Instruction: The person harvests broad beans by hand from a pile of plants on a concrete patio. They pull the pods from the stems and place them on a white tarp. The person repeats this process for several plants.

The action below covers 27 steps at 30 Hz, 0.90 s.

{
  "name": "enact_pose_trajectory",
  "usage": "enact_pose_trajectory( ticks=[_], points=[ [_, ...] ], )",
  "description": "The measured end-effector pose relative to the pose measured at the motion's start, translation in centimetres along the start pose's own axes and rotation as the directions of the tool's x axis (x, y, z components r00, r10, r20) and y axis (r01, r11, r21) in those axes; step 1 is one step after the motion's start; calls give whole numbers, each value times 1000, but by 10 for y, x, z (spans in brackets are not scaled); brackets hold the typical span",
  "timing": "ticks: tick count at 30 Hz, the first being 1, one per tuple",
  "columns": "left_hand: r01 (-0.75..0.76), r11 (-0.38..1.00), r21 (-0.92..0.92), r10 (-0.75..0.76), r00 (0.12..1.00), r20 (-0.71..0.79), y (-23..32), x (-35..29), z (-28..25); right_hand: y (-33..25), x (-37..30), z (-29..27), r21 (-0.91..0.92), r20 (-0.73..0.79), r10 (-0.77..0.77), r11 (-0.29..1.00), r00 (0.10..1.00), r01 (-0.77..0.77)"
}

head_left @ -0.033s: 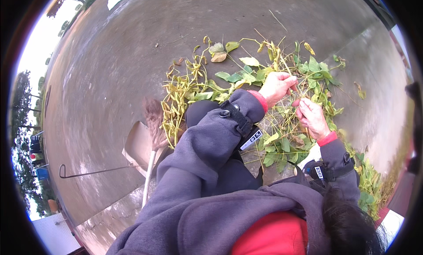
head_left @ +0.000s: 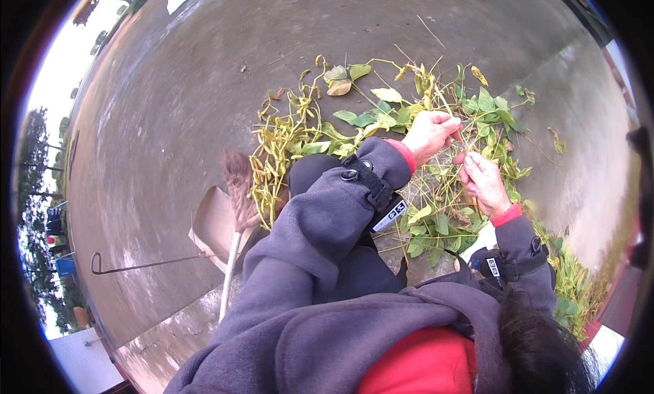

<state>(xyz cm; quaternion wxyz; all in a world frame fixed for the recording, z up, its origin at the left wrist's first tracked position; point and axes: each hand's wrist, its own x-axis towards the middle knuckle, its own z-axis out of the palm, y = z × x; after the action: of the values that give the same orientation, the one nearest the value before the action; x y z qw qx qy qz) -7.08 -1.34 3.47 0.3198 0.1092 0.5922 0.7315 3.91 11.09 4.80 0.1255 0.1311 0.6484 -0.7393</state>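
My left hand (head_left: pixel 430 135) is closed in a pinch on a thin yellowish bean stem (head_left: pixel 444 102), its thumb and forefinger toward the right. Just below and to the right, my right hand (head_left: pixel 485 184) is also closed, fingertips pinched around the lower part of what looks like the same stem. Beneath and around both hands lie loose bean plants with green leaves (head_left: pixel 485 102) and tangled stalks. To the left of my knee, a heap of yellow-green bean pods (head_left: pixel 276 149) hangs together on its stems. The exact fingertip contact is small and partly hidden.
Left of the pods lie a dustpan (head_left: pixel 216 220) with a thin bent metal rod (head_left: pixel 146 265) and a brown-bristled broom (head_left: pixel 238 190) with a pale handle. More bean plants (head_left: pixel 572 281) lie at the lower right. Grey concrete ground (head_left: pixel 163 128) spreads around.
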Motion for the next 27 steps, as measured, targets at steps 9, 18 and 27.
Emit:
enact_pose_trajectory(
  ticks=[9,18,27],
  points=[
    [-38,998,42,36,998,56,10,-3,3,5,-3,2,49,-74,-6,999,997,9],
    [-504,822,266,541,837,-84,122,-84,-160,-26,6,-22,157,-144,-300,934,943,321],
    [630,776,32,-347,469,-812,-94,-259,-387,2,43,-16,-50,-284,-251,968,925,247]
  ],
)
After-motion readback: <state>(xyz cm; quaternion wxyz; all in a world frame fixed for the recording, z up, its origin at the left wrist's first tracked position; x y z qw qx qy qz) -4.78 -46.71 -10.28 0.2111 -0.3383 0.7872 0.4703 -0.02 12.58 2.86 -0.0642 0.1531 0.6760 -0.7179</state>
